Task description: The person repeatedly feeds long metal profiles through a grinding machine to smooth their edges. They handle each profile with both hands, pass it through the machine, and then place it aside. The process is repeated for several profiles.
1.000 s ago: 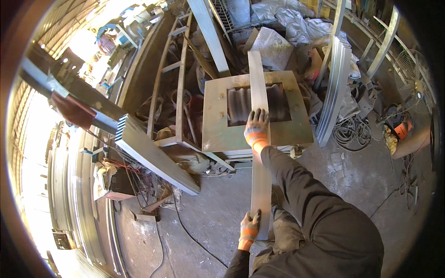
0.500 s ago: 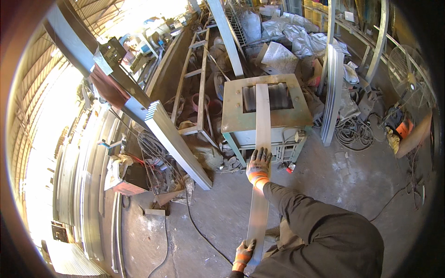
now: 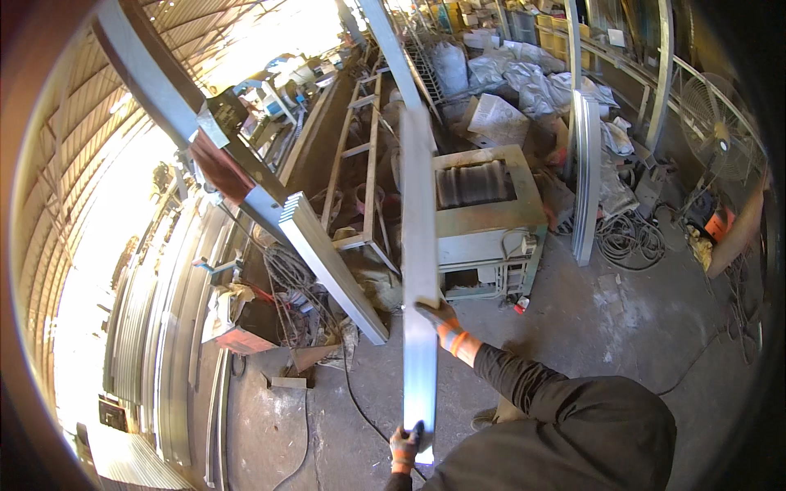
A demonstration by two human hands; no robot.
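A long flat metal bar (image 3: 420, 245) stretches away from me, raised in front of the greenish box-shaped machine (image 3: 483, 245) and covering its left side. My left hand (image 3: 405, 448), in a grey and orange work glove, is closed on the bar's near end. Farther up, my right hand (image 3: 446, 326), gloved alike, grips the bar's right edge; some of its fingers are hidden. A dark ribbed roller (image 3: 476, 185) shows in the rectangular opening of the machine's top.
Left of the machine leans a stack of metal bars (image 3: 332, 266); another bundle (image 3: 584, 176) stands upright to the right. A ladder-like frame (image 3: 356, 151), coiled cable (image 3: 629, 241) and a fan (image 3: 716, 131) surround the work spot. A black cable (image 3: 350, 385) crosses the floor.
The bar has come up off the machine's top and swung left, uncovering the roller opening. Both hands moved left with it, and my right hand went from lying on top to gripping the edge.
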